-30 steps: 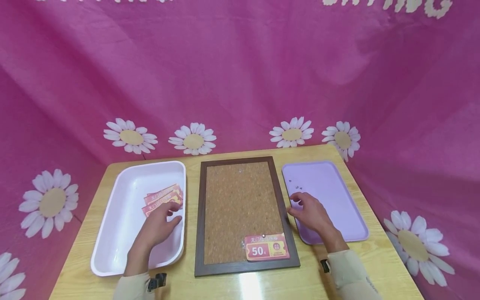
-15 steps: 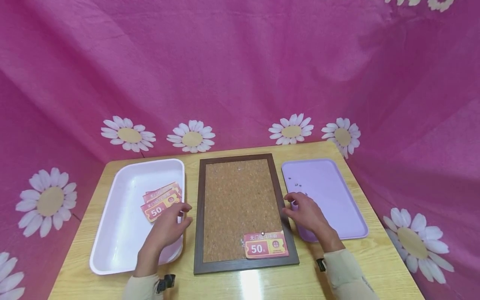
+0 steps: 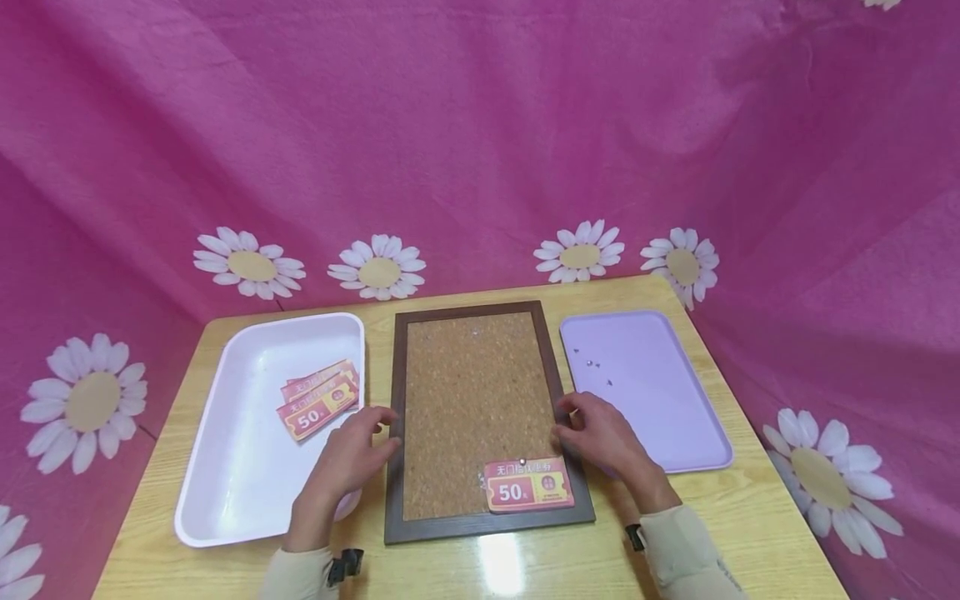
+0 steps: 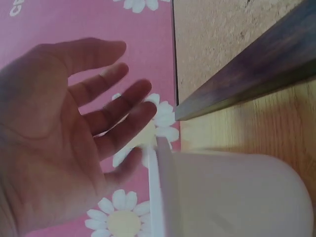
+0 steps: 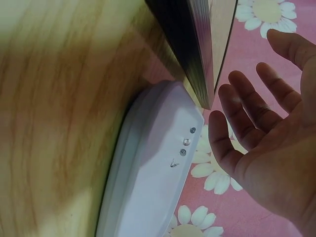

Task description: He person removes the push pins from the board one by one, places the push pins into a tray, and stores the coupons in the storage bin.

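A cork board [image 3: 476, 408] in a dark wooden frame lies in the middle of the table. At its lower right corner is a red and yellow coupon [image 3: 528, 487] marked 50, with a small pushpin [image 3: 522, 462] at its top edge. My left hand [image 3: 351, 457] hovers by the frame's left side, and my right hand [image 3: 602, 435] is by its right side; whether fingertips touch the frame is unclear. Both wrist views show relaxed, spread fingers on the left hand [image 4: 74, 118] and right hand [image 5: 276, 128], holding nothing.
A white basin [image 3: 225, 467] on the left holds several overlapping coupons [image 3: 318, 404]. On the right, a purple tray [image 3: 667, 400] carries several small pushpins [image 3: 590, 364]. Pink cloth with daisies [image 3: 480, 167] hangs behind the wooden table [image 3: 435, 575].
My left hand has moved right, from over the basin's coupons to the board's left side. The right hand has shifted left from the tray towards the frame.
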A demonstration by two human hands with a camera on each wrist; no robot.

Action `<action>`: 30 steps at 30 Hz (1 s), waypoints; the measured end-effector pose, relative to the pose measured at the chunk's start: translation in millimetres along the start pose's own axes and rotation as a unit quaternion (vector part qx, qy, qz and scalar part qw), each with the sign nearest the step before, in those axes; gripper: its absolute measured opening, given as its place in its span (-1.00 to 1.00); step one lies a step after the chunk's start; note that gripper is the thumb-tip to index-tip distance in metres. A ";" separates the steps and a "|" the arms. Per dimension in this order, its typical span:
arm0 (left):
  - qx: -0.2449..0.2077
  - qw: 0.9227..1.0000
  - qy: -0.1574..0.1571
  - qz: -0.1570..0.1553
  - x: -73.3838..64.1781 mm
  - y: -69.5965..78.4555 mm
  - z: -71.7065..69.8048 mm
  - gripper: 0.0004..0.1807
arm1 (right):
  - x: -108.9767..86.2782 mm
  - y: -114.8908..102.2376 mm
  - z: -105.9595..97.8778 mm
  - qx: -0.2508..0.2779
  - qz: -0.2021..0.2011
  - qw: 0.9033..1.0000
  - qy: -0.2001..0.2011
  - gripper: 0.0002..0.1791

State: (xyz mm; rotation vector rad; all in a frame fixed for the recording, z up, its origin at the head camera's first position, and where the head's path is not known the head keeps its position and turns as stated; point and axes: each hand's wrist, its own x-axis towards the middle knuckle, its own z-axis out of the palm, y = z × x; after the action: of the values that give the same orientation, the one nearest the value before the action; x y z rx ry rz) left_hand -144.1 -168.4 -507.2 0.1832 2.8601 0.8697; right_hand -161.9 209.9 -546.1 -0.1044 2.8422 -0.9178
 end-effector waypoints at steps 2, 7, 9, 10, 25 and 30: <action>0.011 1.000 0.005 0.002 0.0 1.2 1.4 -0.61 | -0.6 -1.1 1.4 -0.005 0.004 1.000 -0.001 -0.57; 0.016 1.000 0.012 0.014 0.9 4.7 4.8 -0.63 | -1.6 -2.1 4.6 -0.008 0.001 1.000 0.003 -0.59; 0.013 1.000 0.009 0.010 1.0 6.3 6.5 -0.62 | -1.9 -2.6 5.9 -0.011 -0.007 1.000 0.004 -0.59; 0.011 1.000 0.006 0.007 1.0 6.9 7.6 -0.62 | -2.0 -3.0 6.6 -0.013 -0.010 1.000 0.004 -0.59; -0.001 1.000 -0.018 0.011 -1.5 17.8 24.8 -0.65 | -11.0 -14.4 15.7 -0.003 -0.027 1.000 -0.007 -0.56; -0.004 1.000 -0.023 0.020 -2.8 20.3 30.4 -0.65 | -13.6 -16.1 20.5 -0.006 -0.032 0.999 -0.010 -0.60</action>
State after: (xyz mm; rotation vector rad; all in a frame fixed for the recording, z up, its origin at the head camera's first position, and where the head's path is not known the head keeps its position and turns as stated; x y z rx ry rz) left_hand -134.5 -135.6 -520.5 0.2573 2.8201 0.8731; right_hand -144.7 186.6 -551.4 -0.2047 2.8423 -0.9059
